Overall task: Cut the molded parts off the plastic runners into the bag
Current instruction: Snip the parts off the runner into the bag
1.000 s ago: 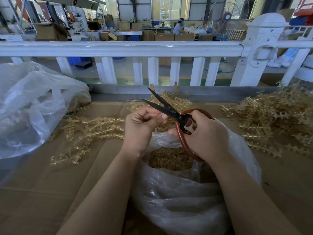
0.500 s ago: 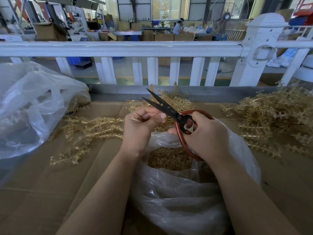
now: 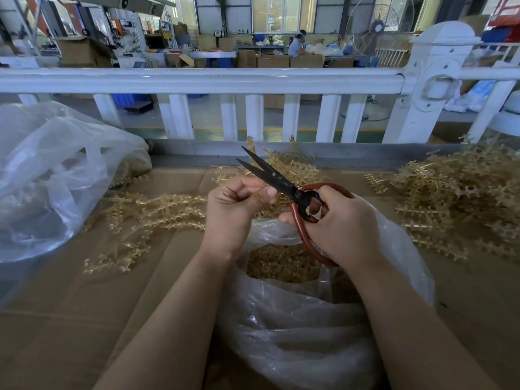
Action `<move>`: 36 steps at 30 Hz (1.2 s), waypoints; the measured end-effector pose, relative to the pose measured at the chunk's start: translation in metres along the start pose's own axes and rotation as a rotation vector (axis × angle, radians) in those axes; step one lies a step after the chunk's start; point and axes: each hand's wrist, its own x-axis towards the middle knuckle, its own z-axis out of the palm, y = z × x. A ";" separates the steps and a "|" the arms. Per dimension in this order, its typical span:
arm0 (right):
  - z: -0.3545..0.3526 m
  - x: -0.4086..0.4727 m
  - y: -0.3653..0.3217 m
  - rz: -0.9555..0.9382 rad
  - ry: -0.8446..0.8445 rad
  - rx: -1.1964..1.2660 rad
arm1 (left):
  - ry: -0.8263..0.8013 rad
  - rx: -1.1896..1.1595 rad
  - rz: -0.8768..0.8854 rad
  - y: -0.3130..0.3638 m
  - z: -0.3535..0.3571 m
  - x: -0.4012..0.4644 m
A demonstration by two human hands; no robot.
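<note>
While right hand (image 3: 340, 229) grips red-looped scissors (image 3: 284, 187), blades parted | left hand (image 3: 236, 209) curled, contents unclear | crinkly bag (image 3: 309, 333)

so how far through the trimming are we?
Done: loose cut parts already fill the bottom of the open bag. In hand: right hand holds the scissors, blades open; left hand pinches something too small to tell. Left: runner piles lie on both sides, so plenty remains.
</note>
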 end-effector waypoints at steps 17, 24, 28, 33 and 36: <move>0.006 0.006 -0.002 0.424 -0.182 0.468 | -0.093 0.482 -0.142 -0.001 0.015 -0.007; 0.005 0.007 -0.005 0.460 -0.204 0.553 | -0.166 0.597 -0.133 -0.002 0.015 -0.009; -0.001 0.009 -0.007 0.522 -0.152 0.648 | -0.165 0.667 0.077 0.003 0.014 -0.014; -0.005 0.010 -0.005 0.571 -0.155 0.688 | 0.291 0.478 0.299 0.009 0.014 -0.011; -0.004 0.009 -0.006 0.553 -0.187 0.685 | 0.304 0.439 0.193 0.006 0.011 -0.009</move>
